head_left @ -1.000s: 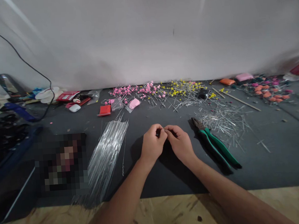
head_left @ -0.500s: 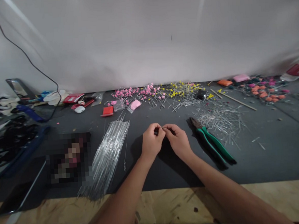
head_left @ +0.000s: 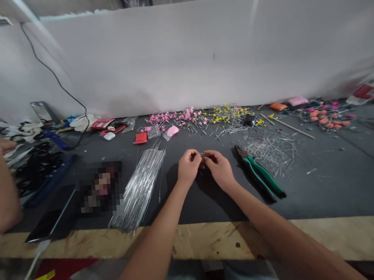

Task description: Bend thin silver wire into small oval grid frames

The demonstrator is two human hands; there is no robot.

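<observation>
Silvery wires in a long bundle [head_left: 140,186] lie left of the left hand [head_left: 188,167] and right hand [head_left: 219,167], whose fingertips pinch narrowly together around something too small to identify, above the dark table [head_left: 321,182], with green-handled pliers [head_left: 261,173] beside the right hand.
</observation>
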